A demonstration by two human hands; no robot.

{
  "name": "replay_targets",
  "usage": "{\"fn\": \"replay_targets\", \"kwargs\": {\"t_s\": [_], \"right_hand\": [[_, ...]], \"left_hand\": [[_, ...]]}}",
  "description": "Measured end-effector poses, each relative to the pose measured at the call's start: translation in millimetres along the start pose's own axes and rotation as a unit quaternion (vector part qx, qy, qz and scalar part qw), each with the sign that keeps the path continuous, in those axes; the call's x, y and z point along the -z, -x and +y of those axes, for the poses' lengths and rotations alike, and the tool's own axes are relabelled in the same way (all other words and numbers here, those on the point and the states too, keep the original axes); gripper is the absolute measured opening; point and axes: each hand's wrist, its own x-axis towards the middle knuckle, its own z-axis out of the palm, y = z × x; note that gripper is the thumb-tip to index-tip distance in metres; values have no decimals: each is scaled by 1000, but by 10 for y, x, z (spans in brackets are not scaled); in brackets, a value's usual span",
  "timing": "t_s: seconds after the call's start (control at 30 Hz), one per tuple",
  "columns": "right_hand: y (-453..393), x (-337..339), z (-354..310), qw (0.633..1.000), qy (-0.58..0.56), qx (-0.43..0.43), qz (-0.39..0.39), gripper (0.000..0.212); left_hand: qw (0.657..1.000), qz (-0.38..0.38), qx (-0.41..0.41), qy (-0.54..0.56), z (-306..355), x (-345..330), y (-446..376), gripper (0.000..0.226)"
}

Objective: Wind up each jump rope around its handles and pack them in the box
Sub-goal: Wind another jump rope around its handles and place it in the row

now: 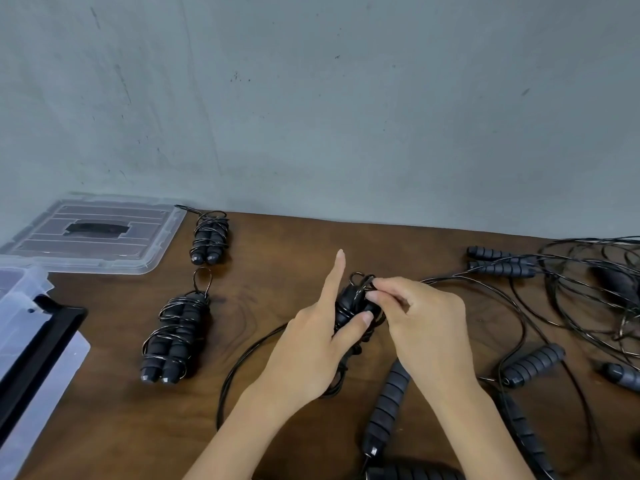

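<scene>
Black foam handles (353, 306), pressed together as a pair at the centre of the frame, are being gripped by the left hand (311, 348), thumb across them and index finger pointing up. The right hand (420, 327) is pinching the thin rope (367, 284) at the handles' top end, where loops are crossing. Two wound bundles are lying left of centre, one (175, 341) nearer, one (209, 237) farther. The clear plastic box (20, 341) is sitting at the lower left edge, its lid (93, 233) in the upper left. Loose ropes (568, 292) are tangling across the right of the wooden table (270, 247).
</scene>
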Motion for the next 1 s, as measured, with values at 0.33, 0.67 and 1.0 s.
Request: {"fn": "replay_targets", "kwargs": {"t_s": [0.33,0.67,1.0], "right_hand": [[-21,270,-64,944,-278,-128,-122,32],[-6,87,51,920,-322,-86,-206,31],[-85,-328,60,915,-370,-155,-45,10]], "left_hand": [[981,-53,74,172,16,198,-5,21],[944,-142,125,269,42,279,-8,37],[900,-90,217,368,-156,241,-116,76]]}}
